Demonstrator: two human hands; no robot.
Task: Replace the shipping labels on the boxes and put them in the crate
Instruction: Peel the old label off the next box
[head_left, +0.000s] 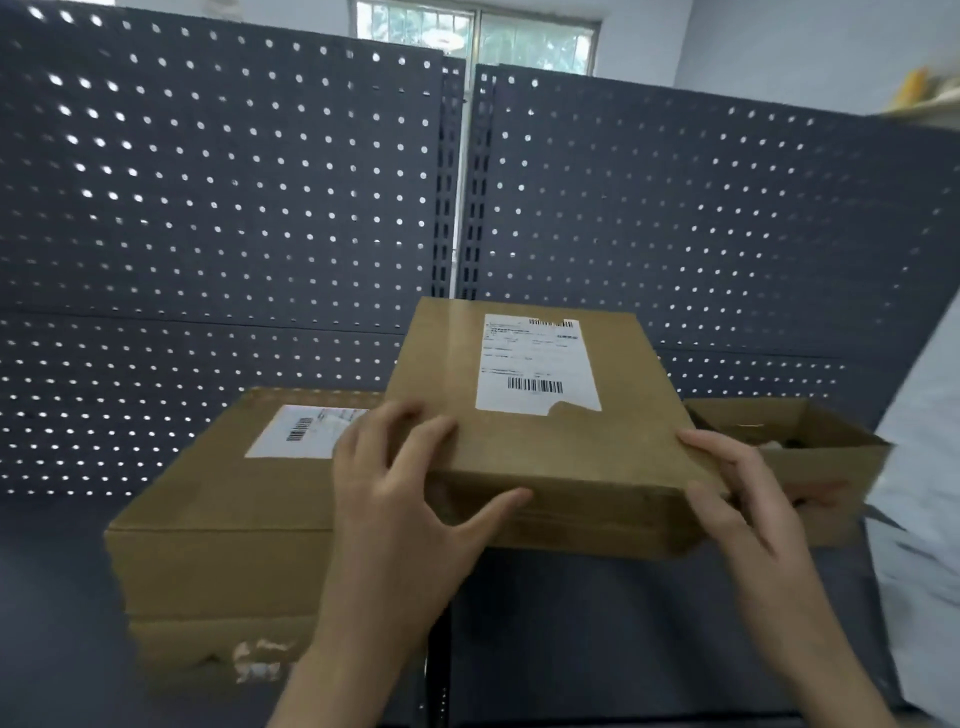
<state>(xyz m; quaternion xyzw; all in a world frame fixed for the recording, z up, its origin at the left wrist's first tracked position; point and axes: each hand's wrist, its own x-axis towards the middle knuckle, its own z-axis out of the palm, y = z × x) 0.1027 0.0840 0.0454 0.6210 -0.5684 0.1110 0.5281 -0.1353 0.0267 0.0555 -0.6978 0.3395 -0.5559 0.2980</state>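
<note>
I hold a flat brown cardboard box (550, 452) above the dark shelf, tilted up toward me. My left hand (400, 499) grips its near left corner, fingers on top and thumb on the front face. My right hand (748, 499) grips the near right corner. A white shipping label (535, 364) with barcodes sits on the box's top; its lower edge is torn. To the left lies a stack of two larger brown boxes (218, 540), the upper one bearing its own white label (306, 431).
An open cardboard tray (810, 431) with dark items inside stands behind the held box on the right. Grey pegboard panels (208, 208) wall off the back. A white fabric-covered shape (919, 499) fills the right edge. The dark shelf surface (623, 623) runs below.
</note>
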